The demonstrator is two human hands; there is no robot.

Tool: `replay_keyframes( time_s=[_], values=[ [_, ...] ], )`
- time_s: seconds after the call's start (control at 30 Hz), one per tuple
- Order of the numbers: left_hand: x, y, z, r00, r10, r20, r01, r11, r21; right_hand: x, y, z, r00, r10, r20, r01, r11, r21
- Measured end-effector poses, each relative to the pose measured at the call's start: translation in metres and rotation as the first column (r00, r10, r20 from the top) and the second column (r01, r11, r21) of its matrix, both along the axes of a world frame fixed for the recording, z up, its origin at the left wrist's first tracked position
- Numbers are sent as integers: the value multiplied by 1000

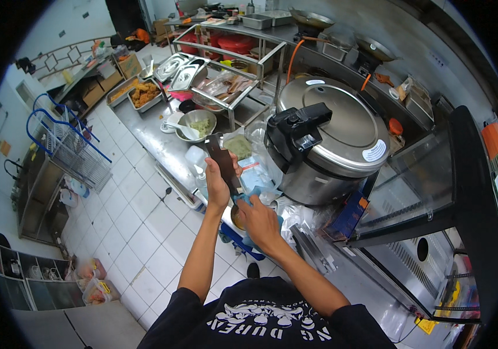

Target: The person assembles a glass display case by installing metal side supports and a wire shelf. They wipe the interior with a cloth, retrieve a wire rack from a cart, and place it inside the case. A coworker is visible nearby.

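In front of me my left hand (218, 185) grips a dark brown, flat oblong thing (221, 160) with a grey, metal-looking far end; its exact kind I cannot make out. The fingers wrap around both sides of it, and it stands tilted. My right hand (260, 221) is closed on a blue cloth (248, 196), pressed against the near end of that piece. Just under the right hand is a small round container (238, 216) with something brownish in it. Beyond my hands lie a blue-and-white packet (253, 173) and a clear pump bottle (200, 180).
A large steel cooker (336, 125) with a black latch stands right of my hands. Farther off are a steel bowl (209, 120) with chopped green food, a tray of fried pieces (144, 95) and a metal rack (260, 72). A glass-sided cabinet (411, 186) is at right.
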State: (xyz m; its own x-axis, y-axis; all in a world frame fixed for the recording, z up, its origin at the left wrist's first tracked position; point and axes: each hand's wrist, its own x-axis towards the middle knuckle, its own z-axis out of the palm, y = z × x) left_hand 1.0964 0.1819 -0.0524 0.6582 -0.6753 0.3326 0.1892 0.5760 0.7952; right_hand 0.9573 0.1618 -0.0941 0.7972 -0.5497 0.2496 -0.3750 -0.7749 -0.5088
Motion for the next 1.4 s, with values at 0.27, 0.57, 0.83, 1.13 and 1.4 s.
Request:
replay_keyframes(
  time_s=[0.27,0.57,0.83,1.13,1.4],
  values=[
    [8,9,-3,998,-7,-70,2,998,-68,-41,-10,4,978,-164,-128,186,964,189],
    [-38,1,7,983,24,-180,-39,996,-81,3,1,75,917,-37,398,-15,992,127],
    [-6,21,-2,982,93,-165,-102,994,-45,-38,-10,40,997,72,-31,-67,987,145],
    [-9,24,21,931,217,-295,-256,962,-99,-22,6,50,995,15,95,-35,975,220],
    [-13,27,33,940,247,-235,-271,960,-77,-40,9,37,968,21,249,-62,985,159]
  ],
)
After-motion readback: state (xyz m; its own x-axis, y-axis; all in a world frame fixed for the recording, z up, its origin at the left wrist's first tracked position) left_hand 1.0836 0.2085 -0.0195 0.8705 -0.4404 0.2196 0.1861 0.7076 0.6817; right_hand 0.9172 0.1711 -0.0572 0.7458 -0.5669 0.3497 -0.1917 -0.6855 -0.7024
